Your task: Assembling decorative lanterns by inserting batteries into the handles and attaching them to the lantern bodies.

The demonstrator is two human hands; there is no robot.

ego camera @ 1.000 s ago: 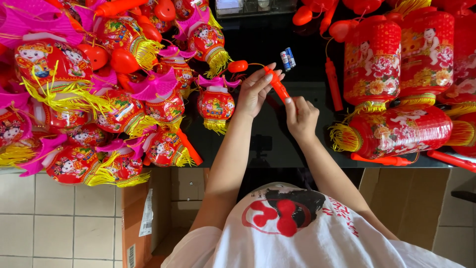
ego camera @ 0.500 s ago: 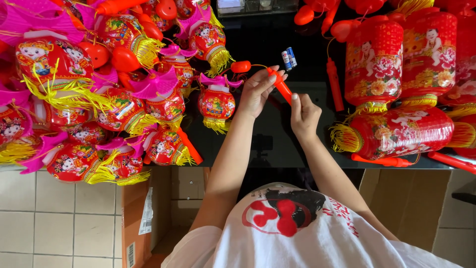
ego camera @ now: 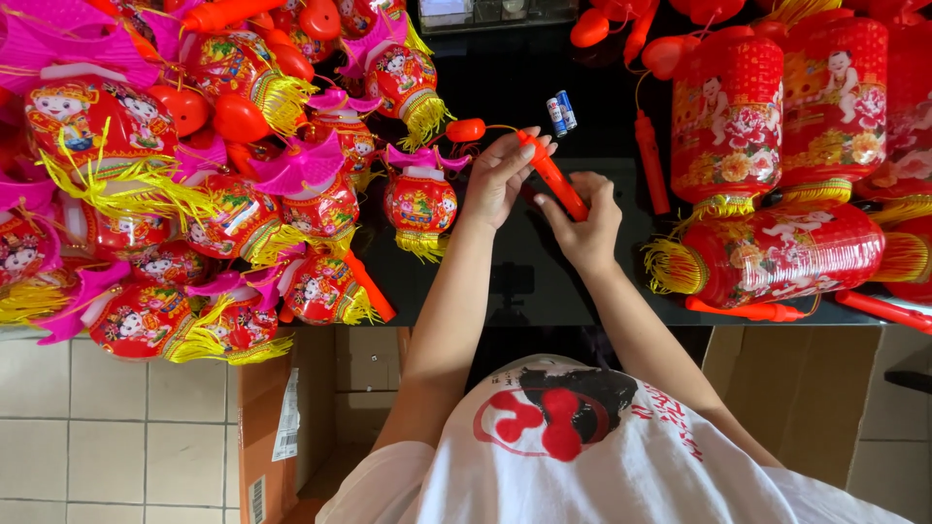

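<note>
Both hands meet over the black counter (ego camera: pixel 582 291). The left hand (ego camera: pixel 500 180) pinches the top of an orange lantern handle (ego camera: pixel 553 177), steadying it, while the right hand (ego camera: pixel 587 223) wraps its lower end; two batteries (ego camera: pixel 560 113) lie near, perhaps for it.

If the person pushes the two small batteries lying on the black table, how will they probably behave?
The two batteries are smooth cylinders lying on their sides, so they would probably roll rather than slide. The black table looks glossy, which likely gives little friction. They lie side by side, touching, so a push on one would probably move both. They look small yet are likely dense for their size.
</note>
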